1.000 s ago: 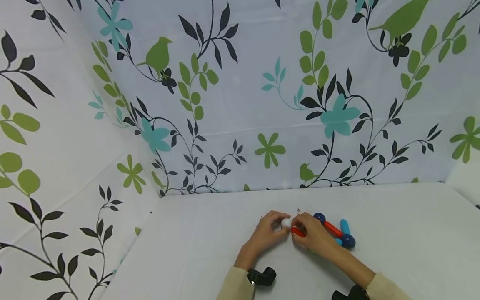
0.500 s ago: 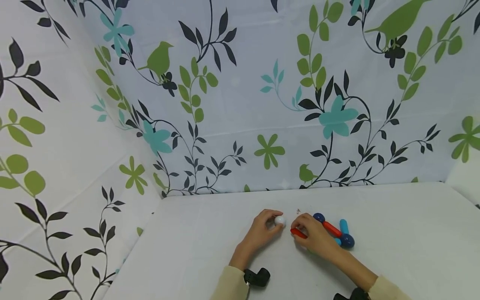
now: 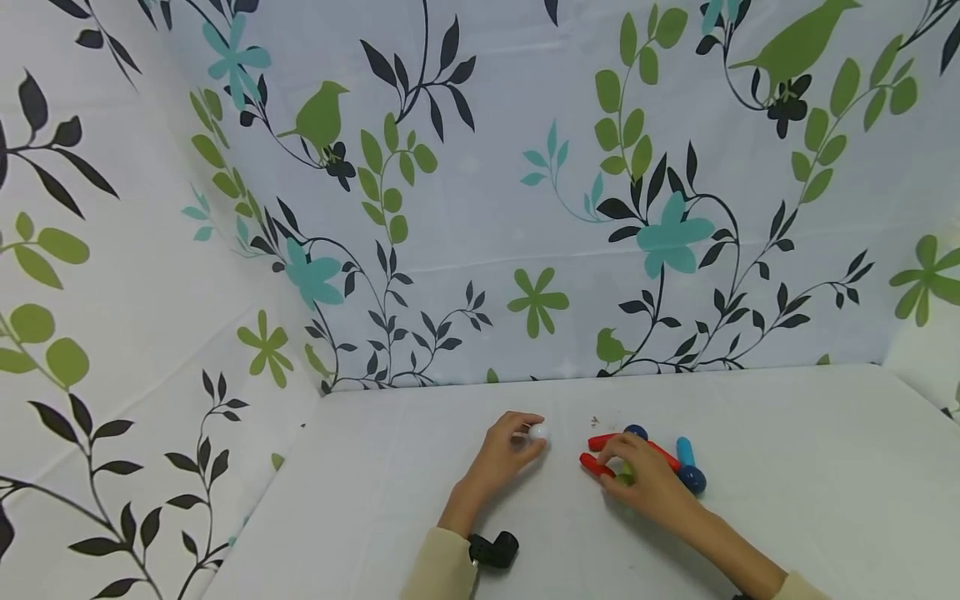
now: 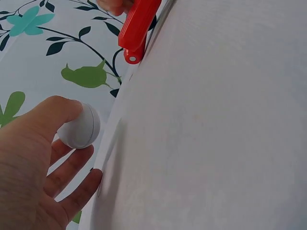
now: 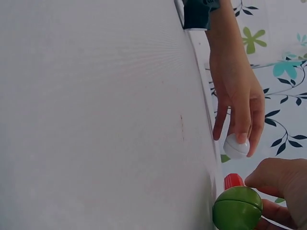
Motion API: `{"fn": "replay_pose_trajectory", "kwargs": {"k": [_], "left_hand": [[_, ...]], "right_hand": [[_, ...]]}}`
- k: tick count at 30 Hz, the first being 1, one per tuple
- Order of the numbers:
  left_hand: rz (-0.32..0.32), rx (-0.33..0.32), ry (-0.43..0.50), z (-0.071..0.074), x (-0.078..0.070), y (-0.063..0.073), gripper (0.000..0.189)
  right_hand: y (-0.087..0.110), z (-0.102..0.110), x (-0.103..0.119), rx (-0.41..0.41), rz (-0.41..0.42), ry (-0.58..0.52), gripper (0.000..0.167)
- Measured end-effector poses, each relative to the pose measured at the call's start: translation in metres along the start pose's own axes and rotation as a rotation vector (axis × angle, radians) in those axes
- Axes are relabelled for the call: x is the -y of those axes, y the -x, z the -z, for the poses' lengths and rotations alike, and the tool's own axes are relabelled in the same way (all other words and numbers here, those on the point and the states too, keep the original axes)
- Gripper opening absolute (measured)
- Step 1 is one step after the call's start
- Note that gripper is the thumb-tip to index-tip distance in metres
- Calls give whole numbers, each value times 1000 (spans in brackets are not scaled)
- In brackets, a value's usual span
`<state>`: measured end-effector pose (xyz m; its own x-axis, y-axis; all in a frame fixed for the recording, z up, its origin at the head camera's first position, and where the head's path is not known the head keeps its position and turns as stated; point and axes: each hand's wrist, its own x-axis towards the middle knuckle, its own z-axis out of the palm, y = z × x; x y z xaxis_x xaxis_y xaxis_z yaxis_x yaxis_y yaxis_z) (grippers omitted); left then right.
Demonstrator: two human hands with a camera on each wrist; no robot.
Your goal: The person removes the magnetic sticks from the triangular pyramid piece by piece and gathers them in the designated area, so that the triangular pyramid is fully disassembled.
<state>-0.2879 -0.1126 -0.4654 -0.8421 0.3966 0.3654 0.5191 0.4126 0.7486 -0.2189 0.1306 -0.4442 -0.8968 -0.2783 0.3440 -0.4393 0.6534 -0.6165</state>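
Observation:
Between thumb and fingers, my left hand [image 3: 498, 450] holds a small white ball [image 4: 79, 129] with a seam around it, left of the other pieces. My right hand [image 3: 648, 479] pinches a short red rod [image 3: 595, 465] near its end beside a green ball [image 5: 237, 208]. The rod's other end points left toward the white ball, with a gap between them. In the right wrist view the thumb lies by the red rod just behind the green ball, which hides part of the fingers.
Behind the right hand, a dark blue ball [image 3: 636, 432] sits among red rods, one of them a red rod [image 3: 602, 441] pointing left. Another dark blue ball [image 3: 692, 479] and a light blue rod [image 3: 686, 452] lie right of it. A patterned cloth [image 3: 465, 208] stands behind the white table [image 3: 390, 467].
The left hand has carried the white ball leftward, away from the red rod. The right hand has shifted slightly right, and the green ball and another red rod now show.

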Motion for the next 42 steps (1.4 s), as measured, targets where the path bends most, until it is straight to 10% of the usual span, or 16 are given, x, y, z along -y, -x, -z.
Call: {"fn": "replay_pose_trajectory", "kwargs": {"k": [24,42], "left_hand": [[7,-76,-82,46,23,12,33],[129,-192,-192,72,35,21,30]], "right_hand": [[26,32,-25,-4,106,-13,25],[26,27,-25,88,84,-55,32]]}}
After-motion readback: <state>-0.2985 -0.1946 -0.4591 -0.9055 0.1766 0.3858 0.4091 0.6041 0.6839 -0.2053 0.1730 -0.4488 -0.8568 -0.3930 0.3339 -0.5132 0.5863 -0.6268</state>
